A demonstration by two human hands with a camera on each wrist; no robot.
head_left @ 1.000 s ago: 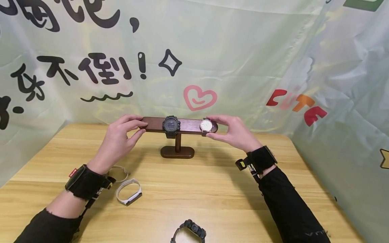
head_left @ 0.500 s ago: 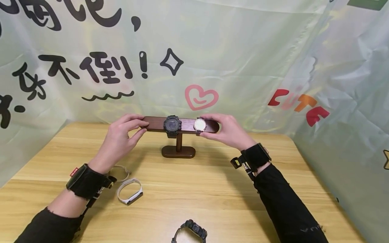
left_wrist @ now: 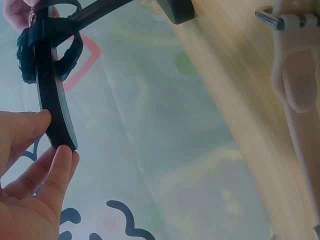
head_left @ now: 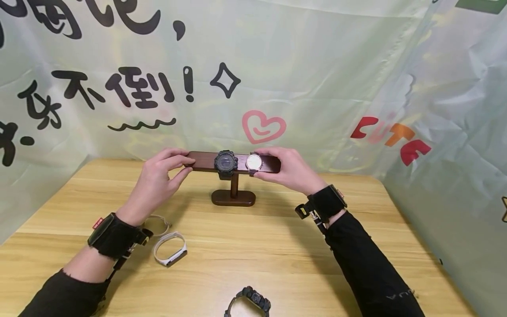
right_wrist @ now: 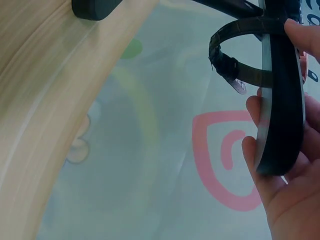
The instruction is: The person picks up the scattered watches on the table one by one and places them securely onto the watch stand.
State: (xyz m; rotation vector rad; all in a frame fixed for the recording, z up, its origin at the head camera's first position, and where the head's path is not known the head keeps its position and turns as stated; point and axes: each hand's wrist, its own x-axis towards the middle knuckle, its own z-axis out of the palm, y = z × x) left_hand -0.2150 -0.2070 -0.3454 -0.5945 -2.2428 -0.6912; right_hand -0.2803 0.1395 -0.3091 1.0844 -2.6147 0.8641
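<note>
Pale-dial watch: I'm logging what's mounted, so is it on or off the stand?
On. The pale-dial watch sits on the display stand's bar; the right wrist view shows its strap looped around the bar.

Black sleeves (head_left: 63, 295), the right bearing pale lettering (head_left: 400, 294), go with wide black wristbands (head_left: 113, 238) that carry small red tags (head_left: 97, 223).

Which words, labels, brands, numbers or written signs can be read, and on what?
"CUTE": backdrop, right side.
"不倒!": backdrop, left side.
Backdrop's other characters: cut off or unclear.
Too small or blurred to read: red wristband tags, right sleeve lettering, faces of the mounted black watch, pale-dialed watch and white band.
</note>
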